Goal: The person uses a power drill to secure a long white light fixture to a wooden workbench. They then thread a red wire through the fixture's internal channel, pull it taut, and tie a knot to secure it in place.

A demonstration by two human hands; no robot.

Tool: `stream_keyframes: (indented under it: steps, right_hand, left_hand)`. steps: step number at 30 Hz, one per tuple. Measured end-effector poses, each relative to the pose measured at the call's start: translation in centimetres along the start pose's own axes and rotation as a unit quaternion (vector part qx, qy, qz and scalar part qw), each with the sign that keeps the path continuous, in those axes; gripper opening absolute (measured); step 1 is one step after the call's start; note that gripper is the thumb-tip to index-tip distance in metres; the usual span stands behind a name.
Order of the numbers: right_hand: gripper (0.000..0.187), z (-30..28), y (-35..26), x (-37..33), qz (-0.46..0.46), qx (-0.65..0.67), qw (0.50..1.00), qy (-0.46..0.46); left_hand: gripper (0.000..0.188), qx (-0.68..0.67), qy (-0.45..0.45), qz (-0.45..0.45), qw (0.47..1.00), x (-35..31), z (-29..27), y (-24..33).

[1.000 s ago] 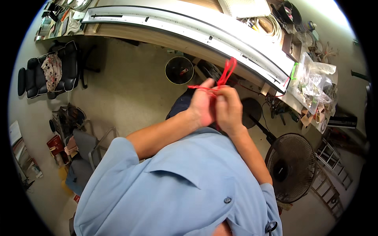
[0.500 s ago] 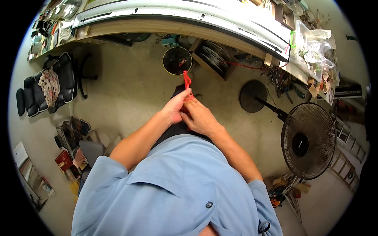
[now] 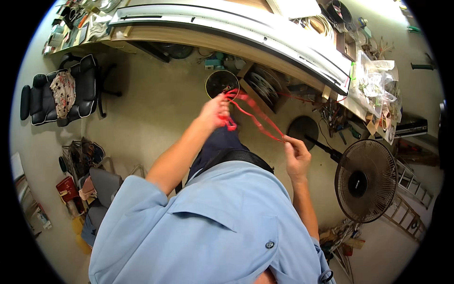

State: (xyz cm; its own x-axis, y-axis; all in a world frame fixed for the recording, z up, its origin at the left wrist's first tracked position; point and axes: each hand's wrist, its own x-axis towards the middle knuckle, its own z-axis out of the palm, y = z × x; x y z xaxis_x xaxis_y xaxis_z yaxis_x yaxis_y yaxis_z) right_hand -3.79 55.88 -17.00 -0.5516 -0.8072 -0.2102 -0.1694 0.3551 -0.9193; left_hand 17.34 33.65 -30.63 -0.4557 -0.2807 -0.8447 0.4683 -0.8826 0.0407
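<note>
A length of red cord [image 3: 259, 125], perhaps wire, stretches between my two hands in several strands. My left hand [image 3: 213, 112] is closed round a bunch of it, and a short loop hangs below that fist. Out to the right, my right hand [image 3: 297, 156] pinches the other end of the strands between thumb and fingers. The cord bows slightly between them. Just beyond my left hand stands a round dark bin [image 3: 218, 82] with a yellowish rim; the cord partly covers its near side, and its contents are hard to make out.
Along the far side runs a workbench [image 3: 189, 35] with a long white strip on it. Beneath it sits a wooden box [image 3: 254, 90] holding pale reels. A pedestal fan [image 3: 362, 182] stands at right, a black office chair [image 3: 85, 90] at left. Plastic bags [image 3: 376, 83] lie on the bench's right end.
My hands were together at the cord before; now they are apart. The right hand has moved right and nearer, drawing strands out, while the left has gone slightly farther away.
</note>
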Motion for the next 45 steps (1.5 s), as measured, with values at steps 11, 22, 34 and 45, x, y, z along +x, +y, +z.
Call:
stream_keyframes:
  steps: [11, 22, 34, 45]
  right_hand:
    - [0.020, -4.2, 9.4, 2.6, 0.194, 0.168, 0.965, 0.046]
    - [0.028, -17.2, 21.5, -1.5, 0.313, -0.281, 0.906, -0.047]
    - [0.032, 0.1, 9.9, 7.8, 0.314, -0.179, 0.924, -0.128]
    - [0.031, 11.1, 2.2, 17.6, 0.188, -0.294, 0.904, -0.245]
  left_hand:
    - [0.033, -0.079, 0.264, 0.272, 0.922, -2.7, -25.6, 4.0]
    - [0.023, -0.040, 0.439, 0.204, 0.874, -1.9, -27.2, 6.6]
    - [0.022, 0.106, 0.263, 0.198, 0.938, -1.1, -20.4, 23.3]
    - [0.021, 0.210, 0.439, 0.222, 0.845, -0.5, -27.0, 20.1]
